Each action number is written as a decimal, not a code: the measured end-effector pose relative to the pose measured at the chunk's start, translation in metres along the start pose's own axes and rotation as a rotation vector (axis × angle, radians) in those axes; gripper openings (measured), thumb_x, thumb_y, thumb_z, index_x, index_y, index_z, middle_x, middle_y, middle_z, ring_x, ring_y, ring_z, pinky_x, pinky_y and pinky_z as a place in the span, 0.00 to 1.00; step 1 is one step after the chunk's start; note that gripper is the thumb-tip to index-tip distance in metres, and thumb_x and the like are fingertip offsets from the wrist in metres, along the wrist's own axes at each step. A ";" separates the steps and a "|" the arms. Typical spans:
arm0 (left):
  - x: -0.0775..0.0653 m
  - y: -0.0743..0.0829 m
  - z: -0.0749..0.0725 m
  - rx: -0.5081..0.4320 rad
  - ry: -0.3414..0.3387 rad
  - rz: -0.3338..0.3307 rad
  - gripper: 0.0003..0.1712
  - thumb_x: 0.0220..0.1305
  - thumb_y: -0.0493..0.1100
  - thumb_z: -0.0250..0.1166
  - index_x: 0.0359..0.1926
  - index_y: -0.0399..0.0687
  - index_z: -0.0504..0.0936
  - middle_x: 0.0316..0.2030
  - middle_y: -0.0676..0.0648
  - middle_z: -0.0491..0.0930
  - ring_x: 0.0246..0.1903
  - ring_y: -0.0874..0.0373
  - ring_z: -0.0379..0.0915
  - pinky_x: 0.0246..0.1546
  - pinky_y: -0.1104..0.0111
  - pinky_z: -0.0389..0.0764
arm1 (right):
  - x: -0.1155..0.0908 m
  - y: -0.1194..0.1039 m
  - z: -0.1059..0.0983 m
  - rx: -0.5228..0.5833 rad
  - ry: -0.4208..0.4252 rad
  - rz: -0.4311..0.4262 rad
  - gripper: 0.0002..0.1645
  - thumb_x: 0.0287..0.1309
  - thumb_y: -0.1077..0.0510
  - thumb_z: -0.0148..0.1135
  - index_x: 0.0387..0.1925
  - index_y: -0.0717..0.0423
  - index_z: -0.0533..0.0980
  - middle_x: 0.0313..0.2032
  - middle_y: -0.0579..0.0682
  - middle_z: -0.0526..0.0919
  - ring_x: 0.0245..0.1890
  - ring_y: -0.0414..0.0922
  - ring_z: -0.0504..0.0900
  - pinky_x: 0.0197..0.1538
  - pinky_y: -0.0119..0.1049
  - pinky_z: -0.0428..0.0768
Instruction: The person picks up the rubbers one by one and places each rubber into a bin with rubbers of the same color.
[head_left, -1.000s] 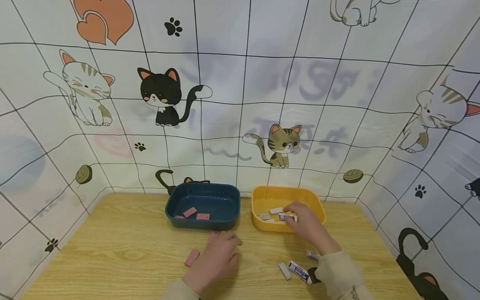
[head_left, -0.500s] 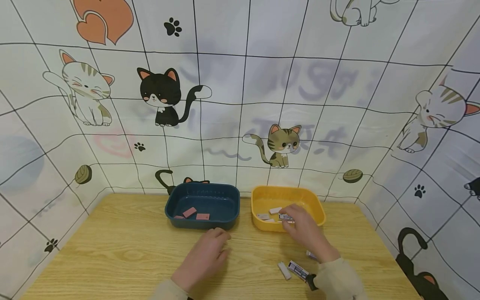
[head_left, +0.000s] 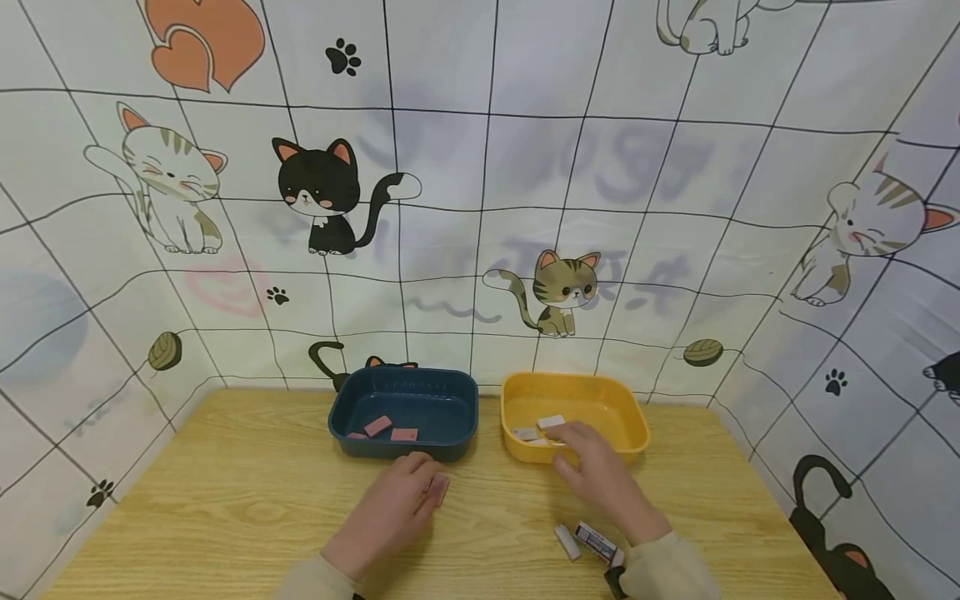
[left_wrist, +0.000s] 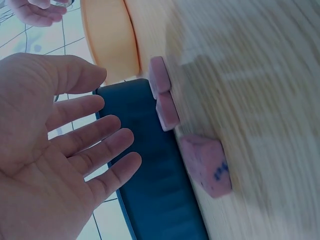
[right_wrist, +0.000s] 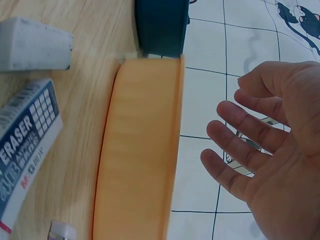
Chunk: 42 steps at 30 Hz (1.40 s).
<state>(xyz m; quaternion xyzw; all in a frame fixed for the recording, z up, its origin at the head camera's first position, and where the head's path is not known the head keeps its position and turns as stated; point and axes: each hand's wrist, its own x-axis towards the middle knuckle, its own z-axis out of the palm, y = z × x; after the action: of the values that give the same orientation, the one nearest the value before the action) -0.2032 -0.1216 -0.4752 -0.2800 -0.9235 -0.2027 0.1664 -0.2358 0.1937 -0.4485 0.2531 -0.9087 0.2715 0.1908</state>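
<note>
My left hand (head_left: 390, 504) hovers low over the table in front of the blue basin (head_left: 352, 446). Its fingers are spread and hold nothing. Pink erasers lie beside it in the left wrist view: two touching (left_wrist: 160, 75) near the basin wall and a thicker one (left_wrist: 207, 165) with blue marks. In the head view a pink eraser (head_left: 440, 492) shows at the thumb side; the hand hides the others. My right hand (head_left: 609, 483) reaches over the front rim of the yellow basin (head_left: 637, 417), fingers apart and gripping nothing, above white erasers (head_left: 551, 422).
Pink erasers (head_left: 405, 434) lie in the blue basin. On the table near my right wrist are a bare white eraser (head_left: 567, 542) and a sleeved 4B eraser (head_left: 596, 540); a further small one (right_wrist: 62, 230) shows in the right wrist view. A cat-print sheet (head_left: 450, 250) stands behind.
My left hand has moved left, covering pink erasers and uncovering one at its right. The right hand has drawn slightly left over the yellow basin, now covering the sleeved eraser there.
</note>
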 end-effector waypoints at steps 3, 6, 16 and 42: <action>-0.001 -0.004 -0.001 0.012 -0.001 0.010 0.05 0.65 0.35 0.69 0.37 0.48 0.80 0.42 0.48 0.79 0.42 0.56 0.75 0.47 0.58 0.80 | -0.003 -0.004 0.002 0.009 0.005 0.002 0.21 0.58 0.69 0.69 0.54 0.57 0.82 0.52 0.53 0.85 0.55 0.54 0.83 0.54 0.52 0.83; -0.003 -0.007 -0.001 0.027 -0.020 0.010 0.08 0.61 0.34 0.70 0.41 0.46 0.82 0.44 0.49 0.80 0.43 0.55 0.76 0.48 0.57 0.81 | -0.005 -0.008 0.006 0.005 0.018 -0.007 0.23 0.58 0.68 0.70 0.56 0.55 0.81 0.53 0.52 0.84 0.57 0.55 0.82 0.58 0.55 0.80; -0.006 -0.016 0.001 0.036 -0.043 0.040 0.12 0.59 0.32 0.71 0.45 0.42 0.84 0.49 0.42 0.82 0.47 0.48 0.81 0.49 0.52 0.83 | -0.012 -0.017 0.017 -0.032 0.063 -0.120 0.25 0.55 0.69 0.72 0.56 0.58 0.80 0.48 0.49 0.84 0.50 0.48 0.84 0.50 0.44 0.85; 0.003 -0.022 0.006 0.125 -0.177 0.022 0.17 0.62 0.38 0.72 0.52 0.41 0.85 0.49 0.45 0.83 0.46 0.50 0.79 0.50 0.53 0.82 | -0.017 -0.021 0.023 0.023 0.056 -0.154 0.25 0.55 0.69 0.72 0.56 0.60 0.80 0.47 0.51 0.85 0.49 0.45 0.83 0.50 0.44 0.85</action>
<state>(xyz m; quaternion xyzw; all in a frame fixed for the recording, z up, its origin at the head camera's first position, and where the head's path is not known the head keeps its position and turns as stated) -0.2196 -0.1346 -0.4858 -0.2958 -0.9424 -0.1174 0.1035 -0.2153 0.1705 -0.4663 0.3169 -0.8775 0.2736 0.2338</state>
